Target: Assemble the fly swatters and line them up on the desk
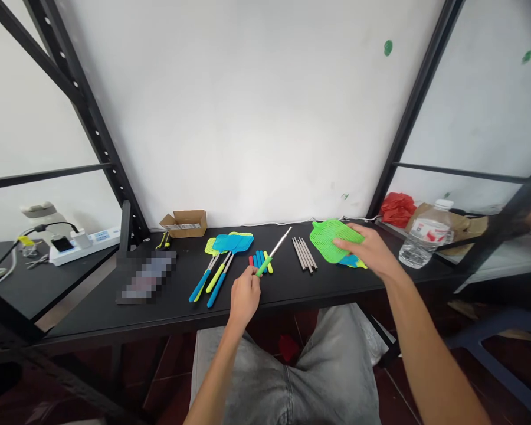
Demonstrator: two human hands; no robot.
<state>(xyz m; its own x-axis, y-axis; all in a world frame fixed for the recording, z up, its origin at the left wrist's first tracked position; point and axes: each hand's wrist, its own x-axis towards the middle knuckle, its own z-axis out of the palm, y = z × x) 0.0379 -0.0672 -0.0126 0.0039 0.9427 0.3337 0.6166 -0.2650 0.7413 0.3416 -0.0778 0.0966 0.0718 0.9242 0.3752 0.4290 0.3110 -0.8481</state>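
My left hand [246, 294] is closed round the green grip of a metal rod [279, 242], which points up and to the right. My right hand [367, 248] pinches a green perforated fly swatter head [330, 241] by its right side, thumb on top. Under that head, part of a blue and yellow swatter head [351, 260] shows. Several bare metal rods [304, 254] lie between my hands. Beyond my left hand are several loose coloured grips [260, 258], red, blue and yellow. Further left, several fly swatters with rods and grips [228, 242] lie overlapping in blue and yellow.
An open cardboard box [184, 225] stands at the back left beside a yellow and black cutter [163, 240]. A blurred-out flat item [148, 277] lies on the black table [168, 316]. At right are a water bottle [427, 234], a red plastic bag [397, 209] and black shelf posts [413, 109].
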